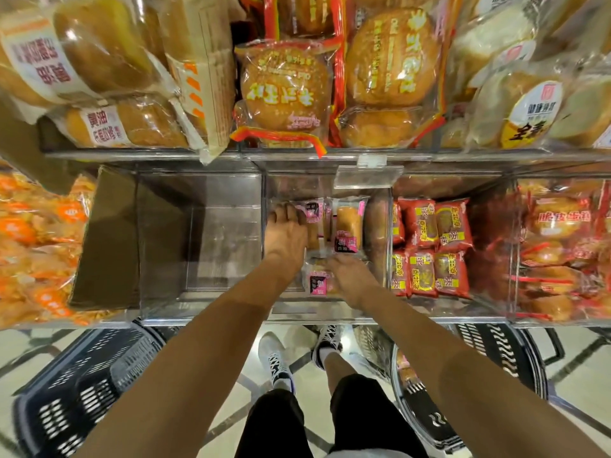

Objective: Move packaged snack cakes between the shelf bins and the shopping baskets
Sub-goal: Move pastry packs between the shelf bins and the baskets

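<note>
A dark basket (82,385) sits on the floor at the left, below a clear bin (380,226) holding pink-label snack cakes (348,226). The left hand (286,234) reaches into the bin, fingers curled on one cake. The right hand (350,279) grips another cake (319,280) near the front.

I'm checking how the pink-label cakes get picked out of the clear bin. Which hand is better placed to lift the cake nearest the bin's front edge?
The right hand, probably. It already rests on the front pink-label cake, while the left hand reaches deeper, toward the cakes at the back of the bin.
</note>
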